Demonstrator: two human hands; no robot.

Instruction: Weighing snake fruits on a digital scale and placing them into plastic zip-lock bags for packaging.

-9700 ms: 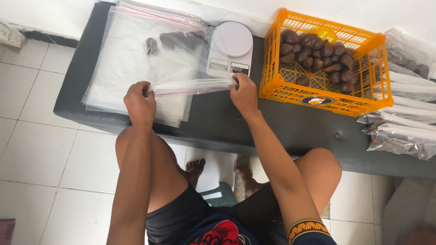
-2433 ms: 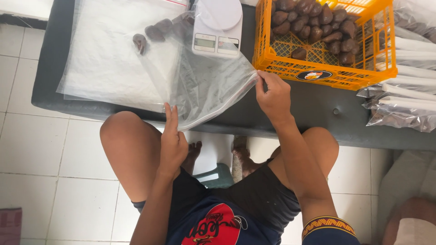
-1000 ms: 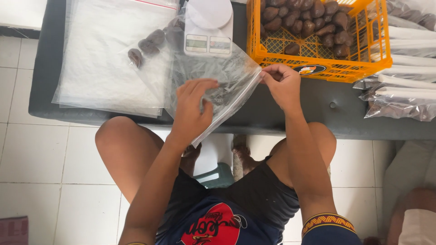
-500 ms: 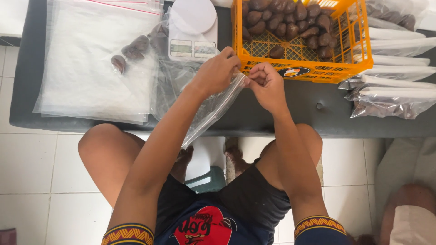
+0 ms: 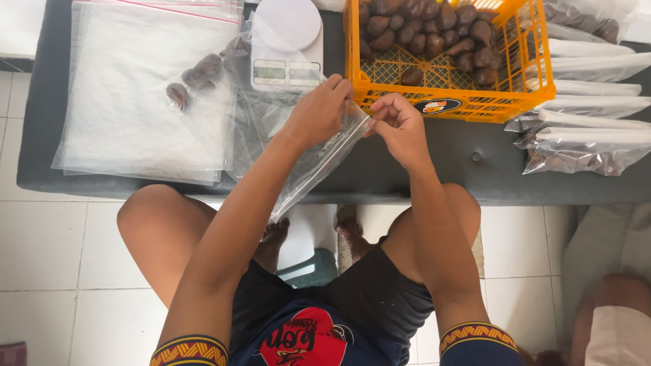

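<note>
My left hand and my right hand both pinch the top edge of a clear plastic bag, close together in front of the orange crate. The bag hangs down over the front edge of the dark table towards my knees. It looks empty. The crate holds several brown scaly fruits. A white kitchen scale stands just behind my left hand.
A stack of clear zip bags lies at the left with a few brown fruits on it. Filled sealed bags are piled at the right. Another person's knee shows at the lower right. White tiled floor lies below.
My left hand has come up from my lap to the bag's top edge beside my right hand. Both hands and the bag now sit closer to the orange crate.
</note>
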